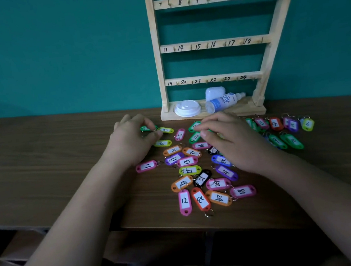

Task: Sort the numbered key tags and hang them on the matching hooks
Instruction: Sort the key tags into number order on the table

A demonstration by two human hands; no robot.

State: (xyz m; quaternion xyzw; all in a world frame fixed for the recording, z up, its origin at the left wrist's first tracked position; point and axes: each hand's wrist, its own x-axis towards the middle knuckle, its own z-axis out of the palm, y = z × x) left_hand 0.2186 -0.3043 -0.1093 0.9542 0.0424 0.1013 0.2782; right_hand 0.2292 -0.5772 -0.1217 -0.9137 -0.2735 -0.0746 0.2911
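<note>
Several coloured key tags with handwritten numbers lie scattered on the brown table [43,169], among them a pink tag 11 [147,166] and a pink tag 12 [184,201]. A row of tags [275,124] lies to the right. The wooden hook rack [214,44] stands against the wall, its hooks bare, numbered 7 to 24 in view. My left hand [131,140] pinches the ring of a yellow-green tag [165,130] beside a green tag [146,128]. My right hand [234,141] rests over the pile, fingertips on a green tag [194,127].
On the rack's base lie a white plastic lid [187,108], a small spray bottle [224,102] on its side and a white case [215,93]. The teal wall stands behind. The table's front edge runs below the tags.
</note>
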